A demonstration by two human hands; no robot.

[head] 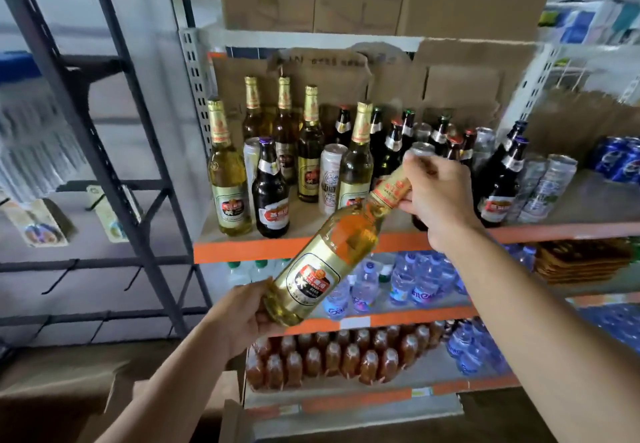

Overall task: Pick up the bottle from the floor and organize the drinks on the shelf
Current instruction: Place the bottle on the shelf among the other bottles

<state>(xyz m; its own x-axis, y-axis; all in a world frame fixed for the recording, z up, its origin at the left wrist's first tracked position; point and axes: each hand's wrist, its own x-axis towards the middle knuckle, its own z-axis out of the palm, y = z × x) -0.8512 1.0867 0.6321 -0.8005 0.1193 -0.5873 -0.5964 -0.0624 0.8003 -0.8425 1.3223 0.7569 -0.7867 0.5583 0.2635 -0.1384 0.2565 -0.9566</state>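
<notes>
Holding the beer bottle [329,262] up at a slant in front of the shelf [239,251], both hands are on it, base low to the left and neck high to the right, clear of the boards and touching nothing but skin. Now the left hand [242,318] curls round the base, thumb on the near side, the other fingers hidden behind the golden glass. Up top the right hand [436,193] closes round the gold-foil neck, and the cap is swallowed by the fist, so it can't be seen. Red and black label faces the camera, the print too small to read. On the shelf behind, a matching gold-necked bottle [228,179] stands upright at the front left, a dark bottle [270,193] just beside it, a white can [330,179] further in, and more gold-necked ones line the back. A crowd of dark bottles [394,144] in the middle is partly covered by the right hand; how many, hard to say. Silver cans [547,189] stand to the right, and blue cans [620,162] are cut off by the frame edge. Torn cardboard [450,72] backs the row, the writing on it smeared. One level down, water bottles [415,280] peek out, partly masked by the held bottle and the right forearm. Below those, amber bottles [329,356] packed tight. Off to the left, a black rack [104,131], blurred.
</notes>
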